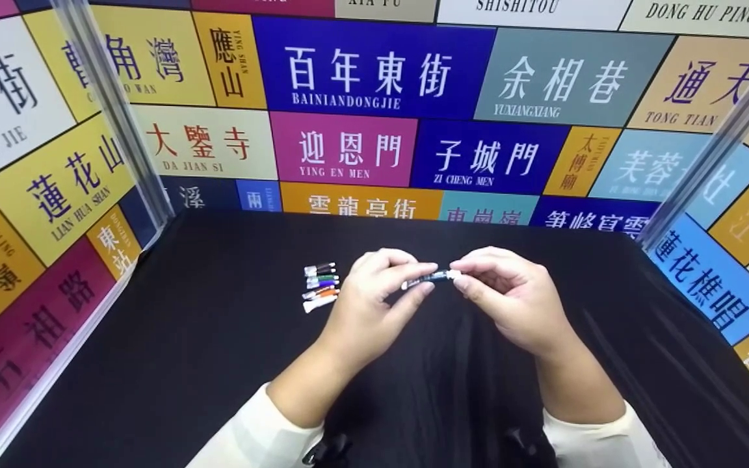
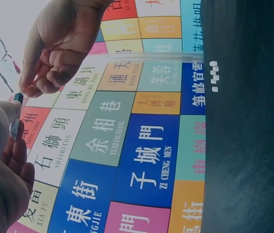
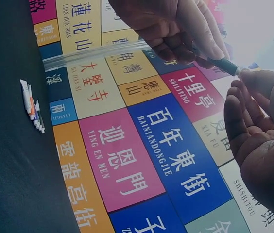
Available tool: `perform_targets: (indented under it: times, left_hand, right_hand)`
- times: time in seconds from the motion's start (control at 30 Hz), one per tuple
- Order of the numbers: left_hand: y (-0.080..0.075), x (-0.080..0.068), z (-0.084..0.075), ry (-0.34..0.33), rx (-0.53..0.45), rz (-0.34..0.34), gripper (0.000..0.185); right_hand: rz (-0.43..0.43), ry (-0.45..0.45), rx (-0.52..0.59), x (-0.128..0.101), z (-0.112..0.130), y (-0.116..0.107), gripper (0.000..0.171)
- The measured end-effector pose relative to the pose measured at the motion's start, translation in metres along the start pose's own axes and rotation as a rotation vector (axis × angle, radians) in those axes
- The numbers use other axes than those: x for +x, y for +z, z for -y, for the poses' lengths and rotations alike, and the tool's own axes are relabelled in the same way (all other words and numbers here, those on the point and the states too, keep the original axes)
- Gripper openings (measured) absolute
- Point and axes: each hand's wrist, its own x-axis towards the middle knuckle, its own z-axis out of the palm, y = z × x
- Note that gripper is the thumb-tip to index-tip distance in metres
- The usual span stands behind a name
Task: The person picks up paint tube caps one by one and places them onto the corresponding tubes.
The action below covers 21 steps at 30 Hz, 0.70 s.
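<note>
- A row of small paint tubes (image 1: 320, 286), white-capped with coloured bodies, lies side by side on the black cloth-covered table (image 1: 205, 364), just left of the hands.
- The left hand (image 1: 374, 305) pinches the body of a dark slim tube (image 1: 428, 279), apparently to steady it above the table.
- The right hand (image 1: 511, 299) pinches the tube's white cap end between curled fingertips, a grip that suggests twisting.
- Glossy panels printed with street names (image 1: 374, 65) wall the workspace.

Black tablecloth (image 1: 218, 364); dark teal paint tube (image 1: 428, 279) with white cap; row of tubes (image 1: 320, 286) banded black, green, purple, orange, white; cream sleeves (image 1: 251, 435); multicoloured sign-panel walls (image 1: 374, 97).
</note>
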Motion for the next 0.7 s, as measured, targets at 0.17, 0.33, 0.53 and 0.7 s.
perform_targets:
  times: [0.17, 0.33, 0.53, 0.7]
  left_hand:
    - [0.0002, -0.0008, 0.001, 0.005, 0.014, 0.019, 0.027]
    - [0.0012, -0.0015, 0.0015, 0.012, 0.014, 0.03, 0.025]
    - [0.0019, -0.0014, 0.0006, 0.027, 0.011, 0.031, 0.024]
    - [0.0049, -0.0014, 0.0023, 0.033, -0.003, 0.026, 0.022]
  right_hand:
    - [-0.011, 0.048, -0.034, -0.0001, -0.0004, 0.0004, 0.017]
    - [-0.016, 0.087, -0.075, -0.0008, -0.0004, 0.0001, 0.015]
    - [-0.032, 0.117, -0.089, -0.0002, -0.0015, 0.001, 0.014]
    - [-0.038, 0.12, -0.09, 0.0008, -0.0025, 0.0019, 0.018]
